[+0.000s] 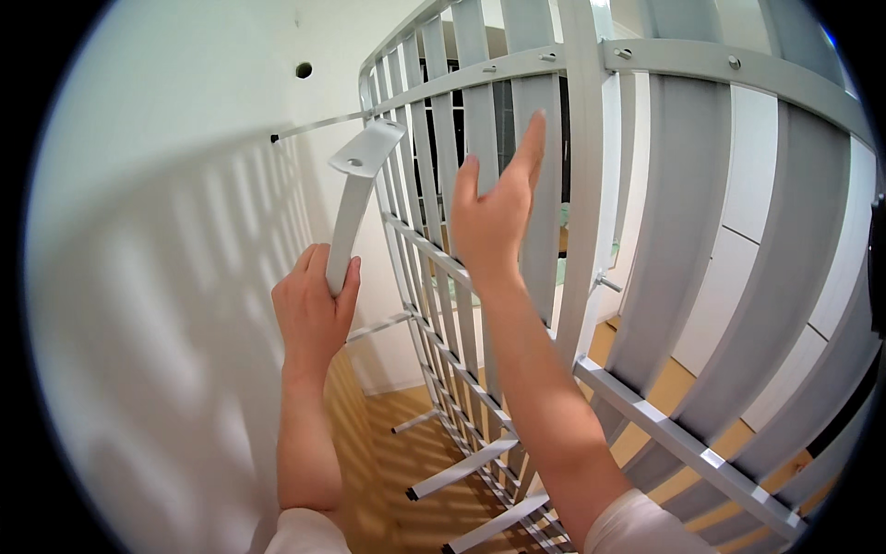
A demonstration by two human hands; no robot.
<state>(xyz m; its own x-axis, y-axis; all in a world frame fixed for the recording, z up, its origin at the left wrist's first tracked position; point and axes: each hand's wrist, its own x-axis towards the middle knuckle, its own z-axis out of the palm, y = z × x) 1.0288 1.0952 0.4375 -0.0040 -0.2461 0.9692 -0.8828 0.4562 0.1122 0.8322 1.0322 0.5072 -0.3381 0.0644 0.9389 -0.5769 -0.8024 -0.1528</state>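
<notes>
In my left hand (312, 309) is a light grey metal bar (353, 217), held upright with the fingers wrapped round its lower part. A flat angled plate with a hole tops the bar. My right hand (494, 208) is raised with thumb and fingers apart and nothing in it. Just beyond it stands a tall grey metal slatted frame (583, 185), which looks like a bed frame turned on its side. Bolts stick out of its rails, among them a longer bolt (606, 282) on the upright post right of my right forearm.
A white wall (148, 258) with a small round hole (304, 70) runs along the left. Several legs with dark end caps, such as the low one (461, 468), jut from the frame toward the wall. The floor (374, 443) is yellowish-brown, with striped shadows.
</notes>
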